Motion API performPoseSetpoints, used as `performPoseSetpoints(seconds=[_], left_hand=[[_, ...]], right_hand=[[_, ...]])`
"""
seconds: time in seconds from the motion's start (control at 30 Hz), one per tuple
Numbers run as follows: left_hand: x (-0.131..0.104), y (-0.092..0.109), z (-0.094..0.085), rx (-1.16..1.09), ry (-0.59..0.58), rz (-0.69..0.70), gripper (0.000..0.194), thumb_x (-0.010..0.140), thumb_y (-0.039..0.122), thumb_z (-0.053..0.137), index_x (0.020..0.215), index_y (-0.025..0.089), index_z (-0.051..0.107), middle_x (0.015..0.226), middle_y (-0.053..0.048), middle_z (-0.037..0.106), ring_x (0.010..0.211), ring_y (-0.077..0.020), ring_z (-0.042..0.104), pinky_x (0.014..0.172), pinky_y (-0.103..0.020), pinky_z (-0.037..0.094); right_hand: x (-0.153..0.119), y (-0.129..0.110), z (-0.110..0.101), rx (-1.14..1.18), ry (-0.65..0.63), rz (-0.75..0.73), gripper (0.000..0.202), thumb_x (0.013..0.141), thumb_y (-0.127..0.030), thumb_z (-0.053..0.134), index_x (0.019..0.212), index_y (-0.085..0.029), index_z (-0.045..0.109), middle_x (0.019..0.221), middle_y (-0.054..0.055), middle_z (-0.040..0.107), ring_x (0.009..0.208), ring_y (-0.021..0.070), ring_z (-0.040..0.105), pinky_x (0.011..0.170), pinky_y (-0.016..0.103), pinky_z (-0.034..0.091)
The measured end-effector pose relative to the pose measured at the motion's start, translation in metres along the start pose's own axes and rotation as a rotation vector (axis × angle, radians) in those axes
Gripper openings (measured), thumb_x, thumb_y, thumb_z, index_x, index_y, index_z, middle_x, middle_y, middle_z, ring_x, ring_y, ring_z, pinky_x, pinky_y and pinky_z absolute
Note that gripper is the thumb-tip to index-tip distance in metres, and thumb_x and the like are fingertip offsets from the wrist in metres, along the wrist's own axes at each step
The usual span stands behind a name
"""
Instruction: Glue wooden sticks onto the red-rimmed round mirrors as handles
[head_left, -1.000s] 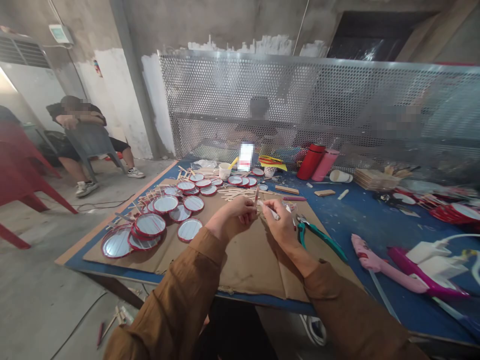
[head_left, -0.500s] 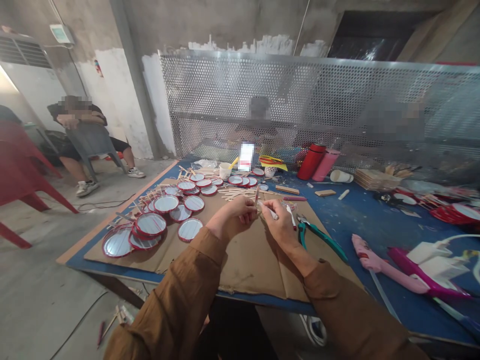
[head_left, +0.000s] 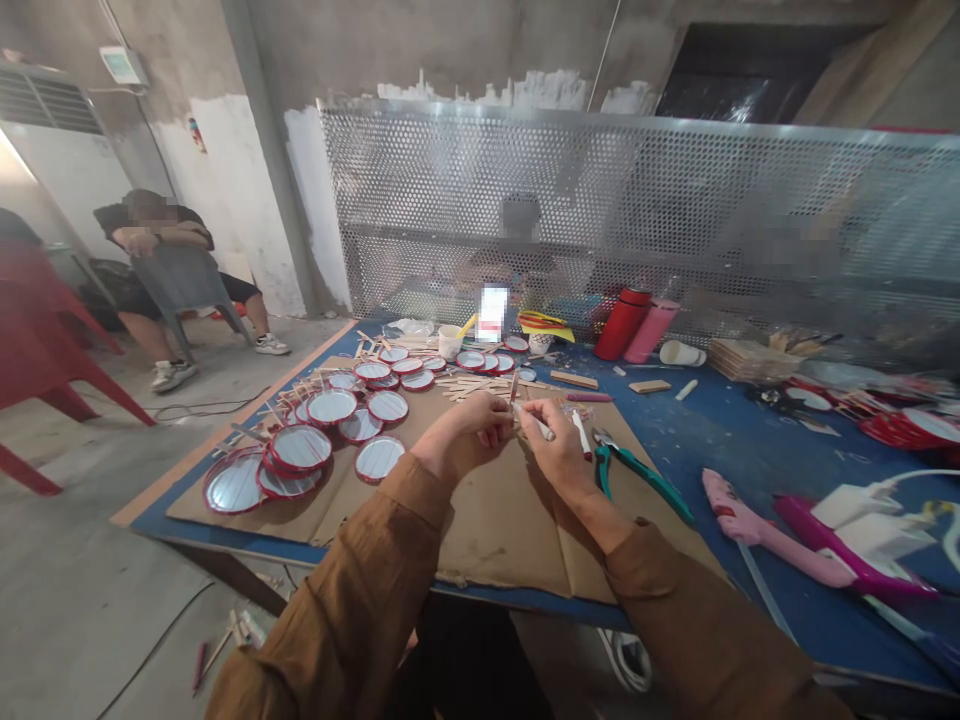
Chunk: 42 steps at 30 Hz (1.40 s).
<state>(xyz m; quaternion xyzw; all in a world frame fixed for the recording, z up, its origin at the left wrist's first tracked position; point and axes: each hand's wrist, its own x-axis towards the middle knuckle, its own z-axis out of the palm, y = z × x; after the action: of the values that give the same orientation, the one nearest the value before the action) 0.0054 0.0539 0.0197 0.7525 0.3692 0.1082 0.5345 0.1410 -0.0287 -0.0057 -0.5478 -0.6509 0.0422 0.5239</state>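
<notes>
Over the cardboard sheet (head_left: 495,540), my left hand (head_left: 484,425) pinches a thin wooden stick (head_left: 514,388) upright, its face partly coloured reddish brown. My right hand (head_left: 555,440) is closed around a white marker (head_left: 546,433), the tip end against or very near the stick; actual contact is too small to tell. Just right of that hand lies a white marker with a dark red end (head_left: 581,435), beside teal-handled pliers (head_left: 645,480). Beyond both hands, loose wooden sticks (head_left: 472,386) are spread on the cardboard.
Several round, red-rimmed mirror-like discs (head_left: 380,459) crowd the left of the cardboard. A pink glue gun (head_left: 780,540) lies right on the blue table (head_left: 675,420). Red (head_left: 624,325) and pink bottles (head_left: 652,332) stand by the perforated metal screen (head_left: 435,200). A person sits on a chair at left.
My right hand has shifted slightly left, bringing the marker closer to the stick. My left hand keeps its hold on the stick with hardly any movement.
</notes>
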Motion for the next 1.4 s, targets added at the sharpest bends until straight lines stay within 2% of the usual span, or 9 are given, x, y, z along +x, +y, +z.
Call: performPoseSetpoints(seconds=[0.43,0.6,1.1,1.4], left_hand=[[0.0017,-0.0025,0.0002,0.016,0.013,0.010,0.020,0.086,0.013,0.047,0.068,0.012,0.053,0.050,0.003,0.054,0.044,-0.0075,0.055,0.048,-0.017,0.044],[0.0000,0.0004,0.0004,0.022,0.010,-0.001,0.023,0.088,0.012,0.043,0.067,0.013,0.052,0.049,0.003,0.054,0.044,-0.0080,0.055,0.049,-0.018,0.045],[0.0000,0.0003,0.0002,0.018,0.001,-0.016,0.021,0.089,0.014,0.044,0.070,0.012,0.053,0.050,0.004,0.054,0.044,-0.0055,0.054,0.048,-0.014,0.045],[0.0029,-0.0036,0.0000,-0.005,0.010,-0.002,0.020,0.087,0.012,0.047,0.068,0.012,0.053,0.050,0.002,0.055,0.043,-0.0068,0.055,0.047,-0.016,0.044]], right_hand=[[-0.0004,0.0003,0.0004,-0.013,0.029,0.014,0.017,0.085,-0.036,0.050,0.080,-0.021,0.057,0.078,0.005,0.067,0.071,0.0195,0.061,0.068,0.030,0.046],[-0.0007,-0.0006,0.0007,0.016,-0.004,-0.006,0.017,0.086,-0.035,0.049,0.081,-0.022,0.058,0.079,0.004,0.067,0.074,0.0196,0.061,0.069,0.030,0.046],[-0.0004,0.0000,-0.0001,-0.009,0.006,0.006,0.018,0.086,-0.036,0.049,0.081,-0.022,0.057,0.078,0.005,0.067,0.072,0.0193,0.061,0.068,0.030,0.046],[-0.0006,-0.0019,-0.0008,-0.003,0.007,0.026,0.018,0.085,-0.037,0.049,0.080,-0.022,0.057,0.078,0.005,0.067,0.072,0.0195,0.061,0.068,0.030,0.047]])
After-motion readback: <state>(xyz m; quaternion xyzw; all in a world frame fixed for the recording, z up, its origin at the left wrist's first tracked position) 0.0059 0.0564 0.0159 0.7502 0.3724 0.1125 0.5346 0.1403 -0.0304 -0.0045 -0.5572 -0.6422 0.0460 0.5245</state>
